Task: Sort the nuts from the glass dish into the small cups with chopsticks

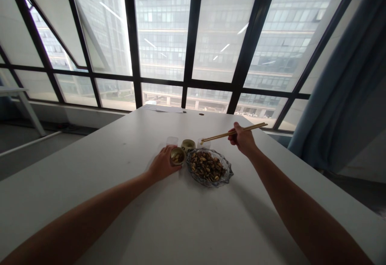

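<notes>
My left hand [163,163] is wrapped round a small cup [177,156], tilted so that its mouth faces me, with some pale and brown pieces inside. In my right hand [242,138] is a pair of chopsticks [233,132], pointing left. A small pale piece [202,141] shows at their tips, over a clear plastic container [206,143]. Beside the held cup stands a second small cup [188,145] with dark markings. In front of the cups, a clear scalloped glass bowl [229,173] holds many brown striped seeds or nuts [208,166], too small to name surely.
Another clear plastic container [172,140] stands behind my left hand. Papers [165,108] lie at the far edge of the white table [169,220]. Tall windows [163,31] rise beyond it. A blue curtain [337,84] hangs at the right.
</notes>
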`<state>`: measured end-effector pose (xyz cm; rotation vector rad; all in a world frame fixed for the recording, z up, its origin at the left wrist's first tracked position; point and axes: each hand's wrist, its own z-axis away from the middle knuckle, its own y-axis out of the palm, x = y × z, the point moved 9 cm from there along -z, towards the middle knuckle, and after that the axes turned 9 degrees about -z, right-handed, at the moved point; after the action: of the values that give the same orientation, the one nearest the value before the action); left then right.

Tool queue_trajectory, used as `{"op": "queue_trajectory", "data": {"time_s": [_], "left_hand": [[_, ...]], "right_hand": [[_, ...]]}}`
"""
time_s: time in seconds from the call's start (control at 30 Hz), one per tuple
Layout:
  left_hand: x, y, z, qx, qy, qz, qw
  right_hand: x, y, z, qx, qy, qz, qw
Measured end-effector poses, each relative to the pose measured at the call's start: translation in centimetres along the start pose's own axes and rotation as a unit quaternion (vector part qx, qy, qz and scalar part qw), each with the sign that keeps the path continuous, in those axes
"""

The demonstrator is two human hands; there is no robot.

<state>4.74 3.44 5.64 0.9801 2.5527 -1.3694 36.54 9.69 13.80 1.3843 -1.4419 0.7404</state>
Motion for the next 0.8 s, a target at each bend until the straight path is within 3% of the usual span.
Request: {"op": "queue_trajectory", "data": {"time_s": [0.17,0.3,0.4,0.5,0.67,0.8], "left_hand": [[-0.3,-0.1,0.0,0.01,0.004,-0.014,1.0],[-0.3,-0.2,0.0,0.009,0.006,-0.016,1.0],[-0.4,-0.2,-0.1,0.007,0.007,-0.013,1.0],[-0.4,-0.1,-0.1,0.008,0.005,-0.009,1.0],[-0.1,0.0,0.0,0.004,0.001,-0.005,1.0],[0.2,0.1,0.0,-0.002,-0.006,0.011,1.0]], "right_hand": [[1.6,4.9,3.1,0.098,-0.064,-0.032,0.993],[1.3,8.6,6.1,0.171,-0.056,-0.019,0.983],[0.4,10.2,7.3,0.216,-0.039,0.018,0.975],[0.6,9.8,7.0,0.21,-0.044,0.033,0.976],[3.2,6.4,5.0,0.129,-0.073,0.062,0.987],[3.6,6.0,4.8,0.193,-0.043,0.14,0.97]]}}
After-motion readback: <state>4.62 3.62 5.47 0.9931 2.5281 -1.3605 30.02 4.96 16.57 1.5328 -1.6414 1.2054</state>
